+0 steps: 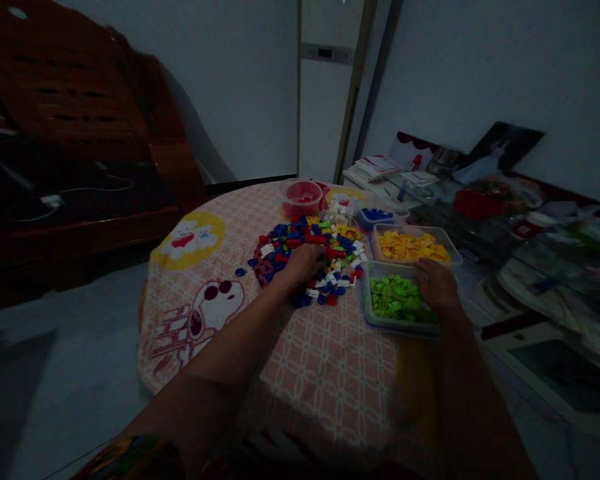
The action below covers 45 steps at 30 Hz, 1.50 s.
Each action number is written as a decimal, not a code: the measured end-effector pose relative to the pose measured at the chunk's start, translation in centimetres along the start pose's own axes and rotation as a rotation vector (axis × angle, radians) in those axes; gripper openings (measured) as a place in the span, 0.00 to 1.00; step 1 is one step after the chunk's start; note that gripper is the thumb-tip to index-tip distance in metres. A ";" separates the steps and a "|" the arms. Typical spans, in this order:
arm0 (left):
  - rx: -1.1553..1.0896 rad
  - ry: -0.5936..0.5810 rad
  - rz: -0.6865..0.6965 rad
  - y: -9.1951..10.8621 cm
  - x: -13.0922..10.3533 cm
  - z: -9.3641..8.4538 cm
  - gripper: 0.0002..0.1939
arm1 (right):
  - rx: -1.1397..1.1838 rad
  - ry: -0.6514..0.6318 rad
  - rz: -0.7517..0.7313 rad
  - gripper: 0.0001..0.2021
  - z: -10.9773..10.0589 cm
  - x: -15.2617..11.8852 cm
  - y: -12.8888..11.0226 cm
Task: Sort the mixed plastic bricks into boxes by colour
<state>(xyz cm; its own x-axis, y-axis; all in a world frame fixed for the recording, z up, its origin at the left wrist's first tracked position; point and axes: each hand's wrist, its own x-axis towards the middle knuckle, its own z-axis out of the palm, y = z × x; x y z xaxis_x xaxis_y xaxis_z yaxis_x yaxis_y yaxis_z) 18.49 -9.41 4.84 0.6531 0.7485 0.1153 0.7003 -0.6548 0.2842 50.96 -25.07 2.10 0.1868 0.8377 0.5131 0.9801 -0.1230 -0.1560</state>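
Observation:
My left hand point(306, 261) reaches into a mixed pile of toy building bricks point(337, 277) in red, blue, white, yellow and green. Its fingers are curled down among the bricks, and their tips are hidden. My right hand point(436, 283) is over the right side of a clear plastic box point(367, 313) of bright green bricks point(397, 297). Those fingers are bent together near the box's far right corner; whatever they hold does not show. Right behind is a second clear box point(457, 257) with yellow bricks point(410, 247).
A smaller box of blue bricks point(375, 214) and a round pinkish tub point(301, 199) with red pieces stand farther back. A patterned cloth point(320, 360) covers the round table. To the right is a cluttered glass table point(525, 260); a wooden bench point(80, 127) is at left.

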 end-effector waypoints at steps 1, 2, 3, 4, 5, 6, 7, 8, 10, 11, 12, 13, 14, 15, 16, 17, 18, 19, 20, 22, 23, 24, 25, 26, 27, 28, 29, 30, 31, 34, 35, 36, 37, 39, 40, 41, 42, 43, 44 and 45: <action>-0.010 0.004 0.004 -0.1 0.0 0.0 0.10 | -0.003 0.003 -0.002 0.17 0.0 0.0 0.0; -0.022 0.010 0.010 -0.2 0.1 -0.1 0.10 | -0.007 0.004 -0.004 0.17 0.0 0.0 0.0; -0.037 0.018 0.014 -0.3 0.1 -0.1 0.10 | -0.012 0.004 -0.007 0.17 0.0 0.0 0.0; -0.053 0.029 0.018 -0.4 0.1 -0.2 0.10 | -0.017 0.001 -0.008 0.18 -0.1 0.0 -0.1; -0.073 0.043 0.023 -0.4 0.2 -0.4 0.11 | -0.023 -0.006 -0.008 0.18 -0.1 0.0 -0.1; -0.100 0.060 0.031 -0.4 0.2 -0.6 0.11 | -0.027 -0.013 -0.006 0.18 -0.1 0.0 -0.1; -0.134 0.082 0.042 -0.2 0.2 -0.7 0.11 | -0.031 -0.018 -0.002 0.18 -0.1 0.0 -0.1; -0.171 0.104 0.055 0.0 0.1 -1.0 0.12 | -0.034 -0.021 0.002 0.18 -0.1 0.0 -0.1; -0.253 0.137 0.089 0.9 -0.1 -1.3 0.12 | -0.037 -0.015 0.006 0.17 0.0 0.0 0.0; -0.291 0.145 0.109 1.5 -0.2 -1.5 0.13 | -0.037 -0.009 0.003 0.17 0.0 0.0 0.0; -0.325 0.147 0.133 2.1 -0.4 -1.5 0.13 | -0.035 -0.003 -0.003 0.17 0.0 0.0 0.0; -0.353 0.145 0.161 2.8 -0.6 -1.6 0.13 | -0.032 0.000 -0.010 0.18 0.0 0.0 0.0; -0.379 0.139 0.191 3.5 -0.8 -1.5 0.12 | -0.030 0.001 -0.016 0.18 -0.1 0.0 -0.1; -0.403 0.131 0.222 4.2 -1.0 -1.4 0.12 | -0.028 0.000 -0.018 0.18 -0.1 0.0 -0.1; -0.423 0.124 0.254 4.8 -1.2 -1.3 0.11 | -0.027 0.000 -0.016 0.18 -0.1 0.0 -0.1; -0.440 0.117 0.286 5.5 -1.4 -1.0 0.11 | -0.027 0.001 -0.011 0.17 -0.1 0.0 -0.2; -0.452 0.110 0.318 6.0 -1.6 -0.8 0.11 | -0.027 0.004 -0.006 0.17 -0.1 0.0 -0.2; -0.460 0.107 0.349 6.6 -1.8 -0.5 0.11 | -0.025 0.008 -0.002 0.17 0.0 0.0 -0.2; -0.464 0.106 0.379 7.1 -1.9 -0.3 0.11 | -0.023 0.012 -0.002 0.17 0.0 -0.1 -0.3; -0.469 0.102 0.436 7.9 -2.3 0.3 0.10 | -0.017 0.015 -0.006 0.17 0.0 0.0 -0.3; -0.473 0.099 0.462 8.3 -2.4 0.5 0.10 | -0.014 0.013 -0.006 0.17 0.0 0.0 -0.3; -0.481 0.095 0.484 8.6 -2.6 0.6 0.10 | -0.010 0.009 -0.005 0.17 0.0 0.0 -0.3; -0.491 0.093 0.501 8.8 -2.7 0.7 0.10 | -0.005 0.004 -0.002 0.18 0.0 0.0 -0.2; -0.500 0.091 0.512 8.9 -2.7 0.7 0.11 | 0.002 -0.001 0.000 0.18 0.0 0.0 -0.2; -0.507 0.094 0.514 8.8 -2.8 0.6 0.12 | 0.008 -0.006 0.002 0.17 0.0 0.0 -0.2; -0.509 0.101 0.507 8.6 -2.7 0.5 0.13 | 0.013 -0.011 0.003 0.17 0.0 0.0 -0.1; -0.502 0.110 0.490 8.3 -2.6 0.2 0.13 | 0.016 -0.015 0.005 0.17 -0.1 0.0 -0.1; -0.485 0.121 0.465 7.8 -2.4 -0.1 0.12 | 0.018 -0.019 0.007 0.17 0.0 0.0 0.0; -0.453 0.132 0.430 7.2 -2.2 -0.4 0.11 | 0.018 -0.023 0.011 0.17 0.0 0.0 0.0; -0.294 0.167 0.280 4.7 -1.2 -1.4 0.09 | 0.018 -0.020 0.014 0.18 0.1 0.0 0.1; -0.233 0.171 0.219 3.8 -0.9 -1.6 0.09 | 0.015 -0.015 0.010 0.18 0.1 -0.1 0.1; -0.176 0.168 0.160 2.9 -0.7 -1.7 0.09 | 0.010 -0.012 0.006 0.18 0.1 -0.1 0.1; -0.126 0.154 0.107 2.2 -0.5 -1.7 0.09 | 0.005 -0.012 0.003 0.18 0.1 -0.1 0.1; -0.044 0.099 0.028 1.0 -0.3 -1.5 0.09 | -0.004 -0.023 0.003 0.18 0.1 -0.1 0.0; -0.012 0.067 -0.001 0.6 -0.2 -1.4 0.10 | -0.009 -0.029 0.007 0.18 0.0 0.0 0.0; 0.015 0.037 -0.025 0.4 -0.2 -1.2 0.10 | -0.013 -0.035 0.011 0.18 -0.1 0.0 -0.1; 0.036 0.014 -0.046 0.3 -0.3 -0.9 0.11 | -0.017 -0.039 0.015 0.18 -0.2 0.0 -0.2; 0.054 -0.001 -0.063 0.2 -0.3 -0.7 0.12 | -0.021 -0.042 0.018 0.18 -0.2 0.0 -0.3; 0.069 -0.008 -0.076 0.2 -0.3 -0.6 0.12 | -0.026 -0.046 0.020 0.18 -0.3 0.0 -0.3; 0.079 -0.010 -0.084 0.2 -0.3 -0.5 0.13 | -0.029 -0.051 0.022 0.18 -0.4 0.0 -0.4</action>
<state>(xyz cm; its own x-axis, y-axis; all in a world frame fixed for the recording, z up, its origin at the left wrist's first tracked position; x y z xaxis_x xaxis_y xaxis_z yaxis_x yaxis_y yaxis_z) 18.27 -9.75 5.30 0.5933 0.8005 0.0847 0.7733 -0.5960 0.2161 50.59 -25.22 2.49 0.2052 0.8604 0.4664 0.9775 -0.1563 -0.1418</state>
